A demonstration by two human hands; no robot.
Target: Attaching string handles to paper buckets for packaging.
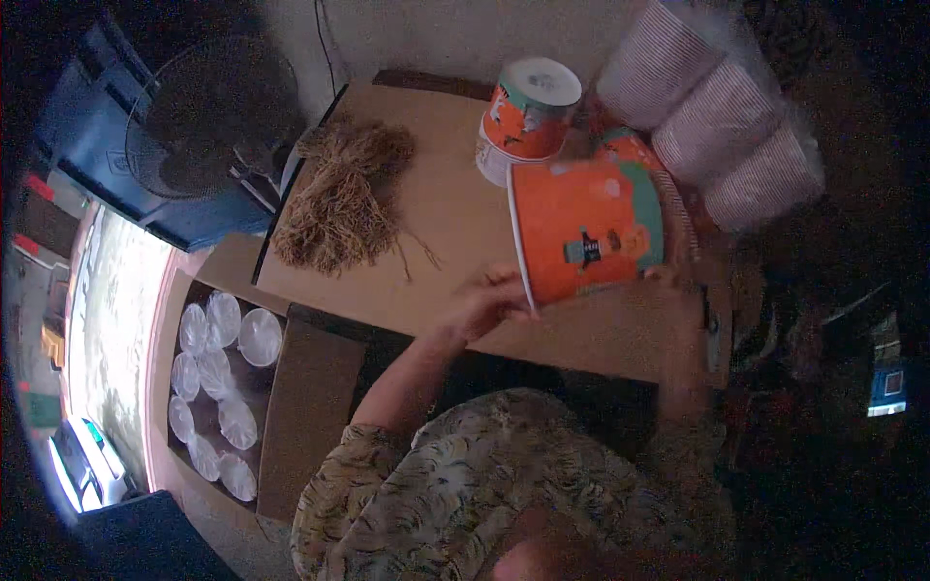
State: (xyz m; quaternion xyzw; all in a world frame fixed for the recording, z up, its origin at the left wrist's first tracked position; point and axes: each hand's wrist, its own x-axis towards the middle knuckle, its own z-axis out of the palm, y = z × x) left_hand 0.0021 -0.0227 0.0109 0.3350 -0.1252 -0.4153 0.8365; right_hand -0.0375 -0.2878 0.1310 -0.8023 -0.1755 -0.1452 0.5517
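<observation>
Brown cardboard tabletop point(455, 242) fills frame centre. Head view: left hand point(484, 300) grips the rim of an orange paper bucket point(591, 232), right of centre; right hand point(678, 261) blurred, fingers indeterminate. Bucket probably light, crushable; hold rim and base.

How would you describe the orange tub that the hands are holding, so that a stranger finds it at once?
Start at the brown cardboard surface in the middle. At its near right edge, the left hand and right hand hold a big orange paper tub lying on its side. Unlike the upright tub behind it, it has no white lid.
</observation>
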